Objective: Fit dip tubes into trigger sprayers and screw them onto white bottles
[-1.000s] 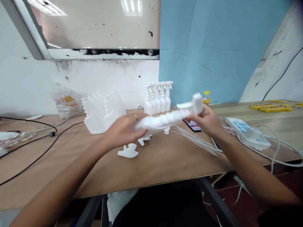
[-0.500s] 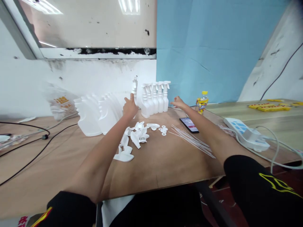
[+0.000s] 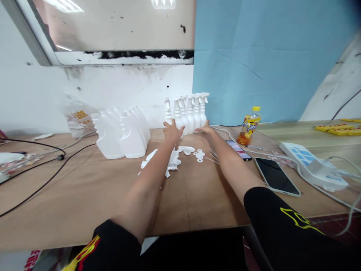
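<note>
My left hand is on the lower body of a white spray bottle at the left end of an upright row. Its thumb reaches right, across the front of the neighbouring bottle. At the row's other end my right hand lies with fingers stretched out against the base of the last spray bottle. Several matching bottles with trigger heads stand close together between my hands. Loose white trigger heads lie below my left hand, partly hidden by the forearm. White washers and thin tubes lie nearby.
White bottles without heads stand in rows at left, before a plastic bag. To the right are a drink bottle, two phones, one dark-screened, and a power strip. Black cables cross the table's left side.
My left hand has set its bottle down at the row's left end. My right hand has moved in against the row's right end. The view has shifted, showing a second phone.
</note>
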A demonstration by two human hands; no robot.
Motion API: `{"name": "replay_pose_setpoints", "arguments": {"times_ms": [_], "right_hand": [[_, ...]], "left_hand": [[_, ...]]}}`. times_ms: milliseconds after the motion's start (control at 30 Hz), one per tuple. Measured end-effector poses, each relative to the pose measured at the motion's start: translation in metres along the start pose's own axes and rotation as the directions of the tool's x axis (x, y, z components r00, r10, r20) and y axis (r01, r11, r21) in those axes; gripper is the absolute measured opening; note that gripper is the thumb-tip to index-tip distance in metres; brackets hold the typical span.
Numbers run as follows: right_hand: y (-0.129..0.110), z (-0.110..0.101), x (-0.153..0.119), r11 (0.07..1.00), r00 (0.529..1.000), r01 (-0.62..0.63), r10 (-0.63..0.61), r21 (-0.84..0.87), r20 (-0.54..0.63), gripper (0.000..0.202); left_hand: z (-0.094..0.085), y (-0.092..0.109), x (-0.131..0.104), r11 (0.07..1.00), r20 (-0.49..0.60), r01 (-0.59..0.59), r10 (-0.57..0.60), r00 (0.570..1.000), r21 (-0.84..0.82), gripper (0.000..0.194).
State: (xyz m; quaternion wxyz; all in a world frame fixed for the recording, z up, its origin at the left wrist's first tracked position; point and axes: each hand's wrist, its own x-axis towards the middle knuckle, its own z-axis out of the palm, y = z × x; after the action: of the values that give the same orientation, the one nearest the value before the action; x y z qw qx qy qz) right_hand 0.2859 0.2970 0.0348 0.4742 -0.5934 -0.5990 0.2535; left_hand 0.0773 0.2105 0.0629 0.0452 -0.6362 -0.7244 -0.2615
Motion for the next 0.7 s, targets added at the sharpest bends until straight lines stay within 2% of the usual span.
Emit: {"name": "replay_pose_setpoints", "arguments": {"times_ms": [67,167,333,533,700], "right_hand": [[0.006,0.005,0.005,1.000,1.000,-0.006,0.006,0.012,-0.019,0.096],[0.015,0.007,0.014,0.999,1.000,-0.005,0.006,0.038,-0.023,0.096],[0.026,0.007,0.025,0.997,0.999,0.028,-0.026,0.070,-0.026,0.093],[0.036,0.013,0.035,0.990,0.994,0.099,-0.095,0.100,-0.052,0.101],[0.041,0.025,0.038,0.989,0.990,0.120,-0.112,0.090,-0.084,0.112]], "left_hand": [[0.005,0.006,0.001,1.000,0.010,0.005,-0.005,1.000,0.028,0.095],[0.007,0.012,0.008,0.996,0.034,0.029,-0.032,0.999,0.080,0.106],[0.008,0.014,0.024,0.987,0.062,0.066,-0.076,0.995,0.148,0.106],[0.011,0.006,0.041,0.985,0.079,0.062,-0.076,0.994,0.164,0.101],[0.016,-0.001,0.055,0.987,0.071,0.038,-0.050,0.996,0.156,0.111]]}}
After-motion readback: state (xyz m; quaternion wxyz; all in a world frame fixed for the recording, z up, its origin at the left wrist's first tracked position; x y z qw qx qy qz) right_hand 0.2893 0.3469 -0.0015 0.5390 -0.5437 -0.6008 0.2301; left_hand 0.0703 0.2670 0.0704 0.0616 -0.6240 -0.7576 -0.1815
